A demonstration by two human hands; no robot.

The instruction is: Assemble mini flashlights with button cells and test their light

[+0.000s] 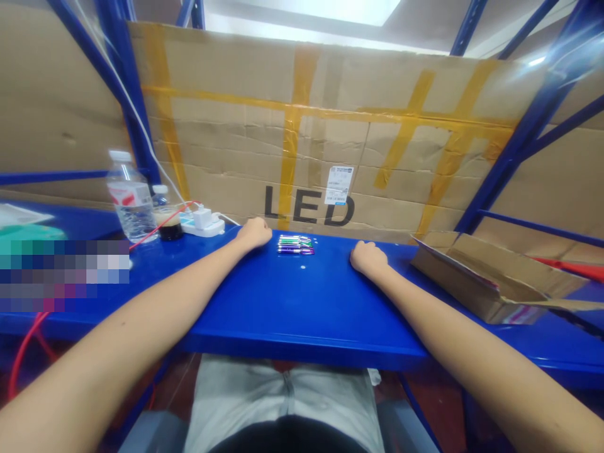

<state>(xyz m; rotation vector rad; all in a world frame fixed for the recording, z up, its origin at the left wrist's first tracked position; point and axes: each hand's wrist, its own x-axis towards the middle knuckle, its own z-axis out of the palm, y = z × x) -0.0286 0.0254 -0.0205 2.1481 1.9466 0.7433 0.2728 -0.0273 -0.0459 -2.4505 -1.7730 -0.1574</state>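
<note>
A small row of slim, shiny pens, some purple and some green, lies side by side at the back of the blue table. My left hand rests just left of them, closed in a fist and not touching them. To their right, with a wider gap, my right hand also lies on the tabletop, its fingers curled into a fist. Nothing sticks out of either fist; both palms are turned away from view.
An open cardboard box sits at the right. On the left stand a water bottle, a smaller bottle of dark liquid and a white power strip. Behind the table rises a large cardboard sheet marked LED, between blue posts.
</note>
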